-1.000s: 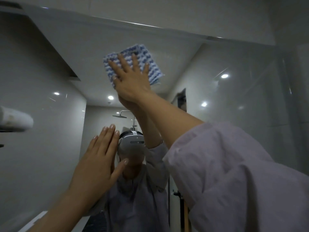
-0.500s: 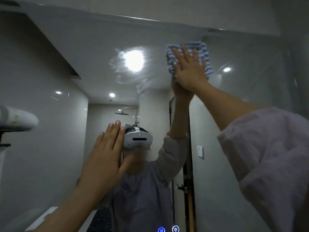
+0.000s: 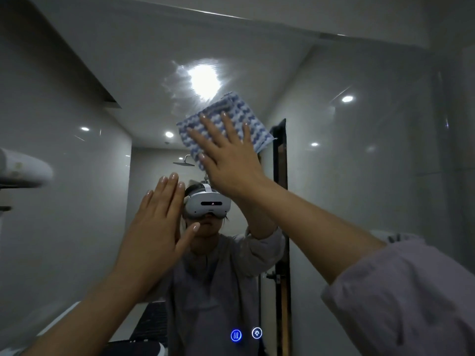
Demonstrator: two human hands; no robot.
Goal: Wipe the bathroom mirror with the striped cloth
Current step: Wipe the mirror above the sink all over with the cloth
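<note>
The bathroom mirror [image 3: 359, 176] fills nearly the whole view and reflects a person in a headset. My right hand [image 3: 228, 155] lies flat, fingers spread, pressing the blue-and-white striped cloth [image 3: 231, 116] against the glass near the upper middle. The cloth's top and right edges stick out past my fingers. My left hand [image 3: 156, 232] rests lower and to the left, palm flat on the mirror, fingers together, holding nothing. A smeared patch [image 3: 195, 80] shows on the glass around a reflected ceiling light, just above the cloth.
The mirror's top edge [image 3: 282, 24] runs across the upper frame, with wall above. Two lit touch icons [image 3: 245, 334] glow on the glass at the bottom. A white rolled object [image 3: 23, 168] on a rack juts in at the left edge. A tiled wall [image 3: 460, 150] bounds the right side.
My right hand slid the cloth from upper left to upper right, then back down toward the middle. The view tilted down a little. My left hand stayed pressed on the glass.
</note>
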